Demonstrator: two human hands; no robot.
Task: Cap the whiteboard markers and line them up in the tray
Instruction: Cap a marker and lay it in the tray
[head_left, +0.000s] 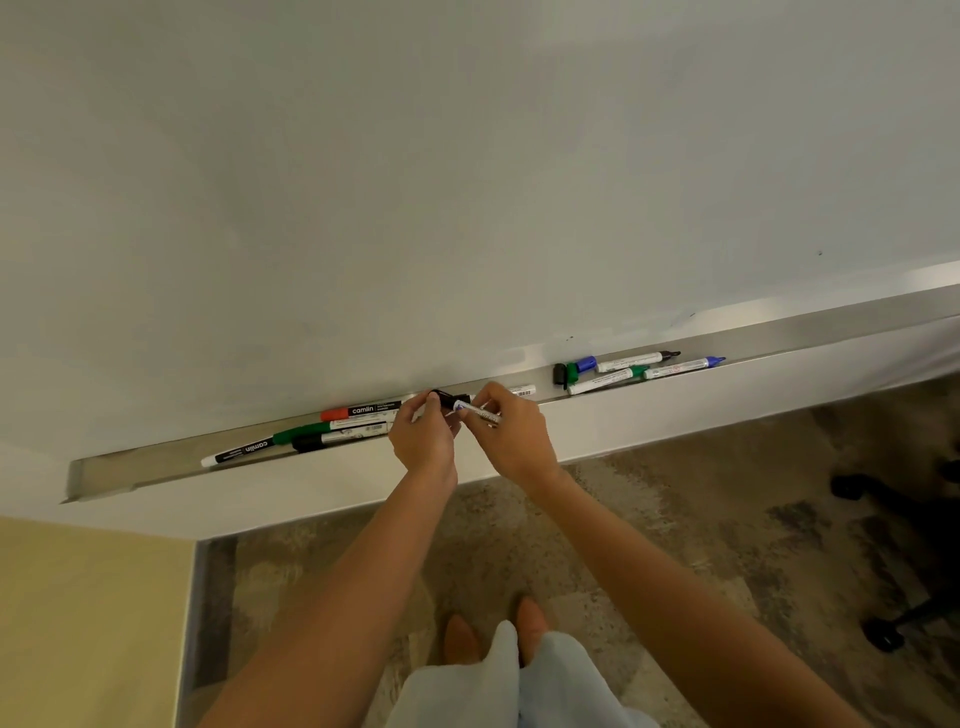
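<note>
A long metal tray (779, 343) runs under the whiteboard. My left hand (423, 439) pinches a black cap (444, 397) and my right hand (511, 436) holds a white marker (480, 413) by its barrel, cap and marker tip meeting just above the tray. To the left lie a red-capped marker (358, 411), a green-capped marker (332, 428), a black-capped marker (332, 440) and a white-capped black one (239, 453). On the right lie loose black, green and blue caps (571, 370) beside three uncapped markers: black-tipped (636, 361), green (605, 381) and blue-tipped (683, 368).
The whiteboard (467, 182) fills the upper view. Another marker (522, 391) peeks out behind my right hand. Below are patterned carpet, my feet and trousers (498, 670); an office chair base (904, 613) stands at the right.
</note>
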